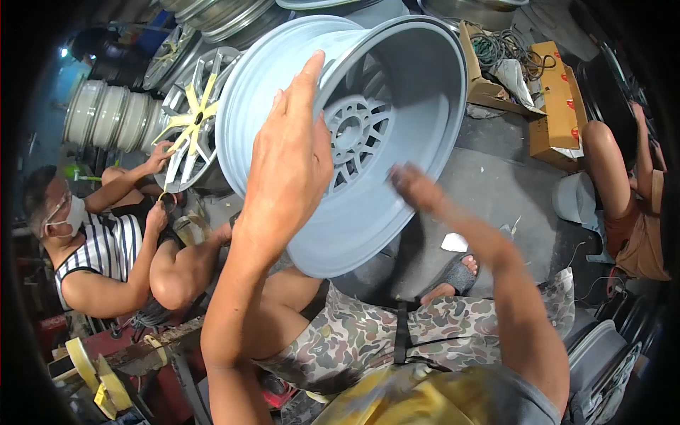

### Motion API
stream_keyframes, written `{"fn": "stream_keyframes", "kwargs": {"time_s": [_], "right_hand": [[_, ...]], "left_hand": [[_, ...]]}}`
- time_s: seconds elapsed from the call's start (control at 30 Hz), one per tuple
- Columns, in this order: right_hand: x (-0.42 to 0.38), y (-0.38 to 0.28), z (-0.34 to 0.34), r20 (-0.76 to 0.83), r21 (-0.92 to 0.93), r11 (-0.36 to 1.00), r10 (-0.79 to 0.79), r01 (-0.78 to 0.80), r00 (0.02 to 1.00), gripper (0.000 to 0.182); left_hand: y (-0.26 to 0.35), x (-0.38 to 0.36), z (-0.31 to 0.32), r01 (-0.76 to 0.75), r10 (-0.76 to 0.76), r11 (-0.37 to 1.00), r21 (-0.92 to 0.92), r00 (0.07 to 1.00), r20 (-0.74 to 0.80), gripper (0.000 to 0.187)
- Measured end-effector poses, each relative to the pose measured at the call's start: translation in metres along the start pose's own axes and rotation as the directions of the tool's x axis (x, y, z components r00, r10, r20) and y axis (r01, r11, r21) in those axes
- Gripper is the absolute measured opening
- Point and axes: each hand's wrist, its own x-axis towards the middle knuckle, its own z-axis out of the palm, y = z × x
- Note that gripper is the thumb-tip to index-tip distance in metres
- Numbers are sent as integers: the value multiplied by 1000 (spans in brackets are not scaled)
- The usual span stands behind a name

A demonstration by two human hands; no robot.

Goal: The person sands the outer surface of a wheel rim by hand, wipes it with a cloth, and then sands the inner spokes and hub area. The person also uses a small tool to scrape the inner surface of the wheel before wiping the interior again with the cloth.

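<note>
A large pale grey-blue wheel rim [283, 64] stands tilted in front of me, its hollow barrel facing up and right, with a lattice of spokes deep inside. My left hand [294, 149] lies against the near left edge of the rim, fingers stretched upward. Over the barrel's lower right part is my right hand [414, 185], blurred by motion; its fingers look dark, and whether they hold anything cannot be made out.
On the left a seated person [106, 248] in a mask works on a spoked wheel [195, 120] with yellow tape. Stacked rims [106, 115] stand behind. Cardboard boxes [556, 106] with cables are at upper right, beside another person [630, 191]. Yellow tape rolls [85, 365] lie lower left.
</note>
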Motion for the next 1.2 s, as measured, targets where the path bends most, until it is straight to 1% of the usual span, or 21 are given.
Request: {"fn": "stream_keyframes", "kwargs": {"time_s": [0.03, 0.07, 0.1, 0.27, 0.33, 0.4, 0.43, 0.47, 0.53, 0.57, 0.6, 0.63, 0.67, 0.73, 0.8, 0.9, 0.93, 1.0, 1.07, 1.13, 1.2], "right_hand": [[13, 50, -42, 210, 151, 988, -18, -14, 977, 45], [28, 94, -64, 396, -279, 949, -28, 149, 918, 39], [37, 134, -58, 159, -382, 919, -40, 99, 986, 25], [104, 170, -113, 252, 4, 968, 241, -251, 937, 29], [80, 152, -21, 8, -195, 971, 140, -136, 990, 33], [65, 68, 30, -142, 48, 968, 251, -247, 957, 30], [70, 3, -11, -78, 274, 893, 391, -358, 917, 23], [83, -61, -2, -85, 660, 568, 707, -492, 702, 18], [100, -155, -11, 49, 741, 465, 683, -485, 729, 23], [113, -179, -76, 175, 878, 242, 641, -413, 747, 28], [129, -195, -119, 62, 947, 208, 632, -245, 773, 31], [148, -190, -175, 214, 976, -98, 574, -194, 790, 28], [169, -174, -219, 85, 976, -210, 631, 65, 771, 31], [187, -107, -311, 96, 909, -316, 795, 273, 599, 31], [183, -26, -350, 185, 388, -671, 728, 632, 660, 29], [170, -48, -371, 333, 481, -606, 795, 634, 507, 22], [161, -82, -377, 388, 666, -605, 780, 436, 490, 24], [146, -163, -320, 80, 964, -201, 844, 175, 531, 30], [99, -202, -287, 90, 995, -97, 636, -36, 766, 29], [40, -205, -216, 111, 994, -65, 487, -91, 866, 31], [-22, -144, -115, 29, 853, 477, 363, -212, 931, 33]], "left_hand": [[2, -1, 1, 0, 0, 1000, 7, 1000, 8, 58], [4, -2, 1, 1, -1, 1000, 1, 1000, 9, 59], [5, -3, 2, 4, -4, 1000, -7, 1000, 6, 59], [8, 2, 0, 32, -31, 999, -16, 999, 41, 56], [10, 8, 0, 38, -37, 999, -10, 998, 50, 54], [11, 11, 1, 103, -101, 994, -35, 993, 61, 48], [10, 12, 3, 100, -98, 994, -33, 993, 61, 48], [10, 13, 4, 96, -95, 995, -19, 994, 46, 45], [12, 15, 4, 86, -86, 996, -6, 996, 30, 43], [16, 16, 2, 159, -155, 985, -62, 986, 65, 42], [19, 16, 1, 232, -220, 966, -117, 970, 105, 41], [19, 15, 0, 225, -213, 967, -120, 971, 105, 41], [16, 13, 0, 195, -182, 971, -136, 978, 98, 43], [13, 11, -3, 154, -142, 975, -159, 986, 85, 44], [14, 10, -6, 218, -192, 936, -277, 974, 117, 50], [2, 11, -2, 146, -136, 957, -253, 989, 56, 56], [3, 8, -3, 322, -290, 874, -365, 947, 140, 61], [-1, 11, -3, 232, -214, 887, -400, 973, 90, 60], [3, 12, -9, 223, -204, 886, -408, 975, 90, 56], [4, 7, -9, 132, -123, 984, -120, 989, 83, 44], [-4, 0, -8, 95, -92, 993, -73, 995, 39, 48]]}}
